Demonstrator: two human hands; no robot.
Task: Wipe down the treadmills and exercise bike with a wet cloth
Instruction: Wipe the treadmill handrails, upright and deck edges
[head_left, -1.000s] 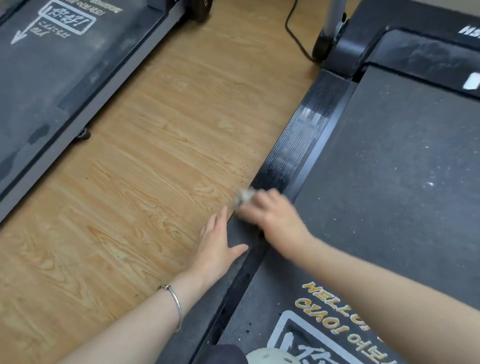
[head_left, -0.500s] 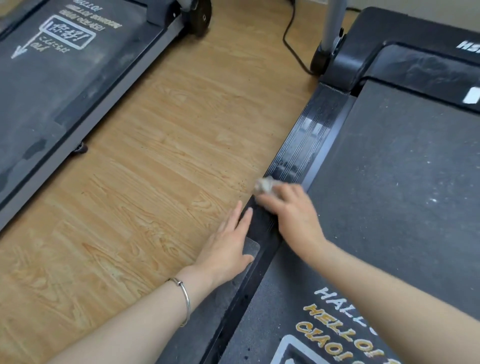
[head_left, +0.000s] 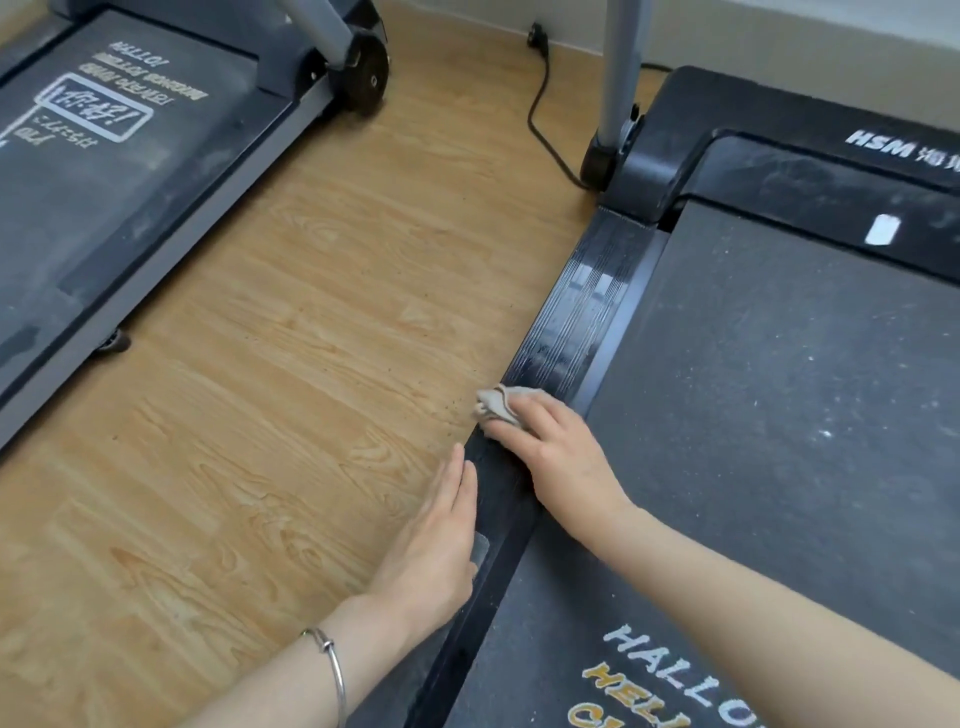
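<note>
The right hand (head_left: 550, 452), fingers curled over the bunched cloth (head_left: 496, 405) and pressing it on the near treadmill's side rail (head_left: 582, 322), has slid further up that rail. The left hand (head_left: 441, 540), flat with straight fingers, followed along the rail's outer edge. The belt (head_left: 779, 415) beside the rail looks dusty, so plenty likely remains.

Beige cloth (head_left: 496, 405); black ribbed rail (head_left: 576, 322); wood-grain floor (head_left: 311, 338); grey belt (head_left: 779, 389), seemingly speckled.
</note>
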